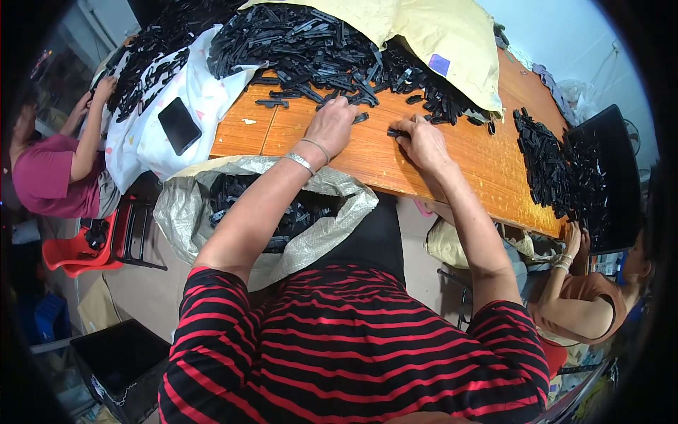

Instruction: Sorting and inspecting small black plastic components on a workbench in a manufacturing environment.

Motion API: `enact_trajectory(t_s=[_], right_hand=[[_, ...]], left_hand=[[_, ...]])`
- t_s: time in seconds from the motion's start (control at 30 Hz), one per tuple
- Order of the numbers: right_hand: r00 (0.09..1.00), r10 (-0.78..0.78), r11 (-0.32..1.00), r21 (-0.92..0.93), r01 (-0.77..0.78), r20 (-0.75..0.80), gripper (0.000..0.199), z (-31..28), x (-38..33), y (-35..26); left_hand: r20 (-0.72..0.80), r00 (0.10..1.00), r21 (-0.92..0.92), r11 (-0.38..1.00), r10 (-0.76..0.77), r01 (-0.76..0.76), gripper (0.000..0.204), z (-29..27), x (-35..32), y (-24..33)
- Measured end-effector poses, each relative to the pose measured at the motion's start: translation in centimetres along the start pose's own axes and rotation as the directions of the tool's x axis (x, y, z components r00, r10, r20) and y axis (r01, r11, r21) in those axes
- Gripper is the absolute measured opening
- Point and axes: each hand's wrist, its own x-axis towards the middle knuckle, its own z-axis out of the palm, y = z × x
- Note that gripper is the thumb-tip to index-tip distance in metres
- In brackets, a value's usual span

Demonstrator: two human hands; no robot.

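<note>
On the wooden table [304, 134], my right hand [425, 147] pinches a small black plastic clip-like piece [395, 132] between thumb and fingers. My left hand [330, 131], with bands at its wrist, rests at the near edge of a big heap of black plastic pieces [289, 46]. Its fingers are curled down, and their tips and anything in them are hidden. Another black piece [361, 117] shows right beside those fingers. Below my left forearm, a woven sack [353, 212] stands open against the table edge with many similar black pieces inside.
A yellow sack [452, 35] lies over the heap. At left, a phone [179, 126] rests on white sheeting [145, 152], near a person in purple [49, 169]. At right, a person in brown [579, 304] handles pieces by a black tray [614, 177]. A red chair [85, 247] stands left.
</note>
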Motion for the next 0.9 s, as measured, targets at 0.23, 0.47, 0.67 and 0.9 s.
enact_trajectory(t_s=[0.23,0.47,0.67,0.9], right_hand=[[0.996,-0.083,0.989,0.116,0.087,-0.034,0.030,-2.2,-1.5,-2.5],[0.948,-0.180,0.916,0.305,0.258,-0.263,0.019,-2.8,-1.8,-7.0],[0.927,-0.277,0.923,0.197,0.330,-0.253,0.024,-2.9,-1.9,-7.4],[0.924,-0.181,0.894,0.334,0.297,-0.336,0.024,-3.6,-1.7,-8.7]], left_hand=[[0.036,0.987,-0.226,0.960,-0.159,0.163,0.020,-1.9,-1.4,0.9],[0.343,0.904,-0.770,0.474,-0.256,0.427,0.017,-3.5,-2.4,2.0],[0.297,0.917,-0.819,0.423,-0.265,0.387,0.018,-5.3,-3.0,3.5],[0.213,0.941,-0.874,0.379,-0.264,0.305,0.023,-5.1,-3.6,3.1]])
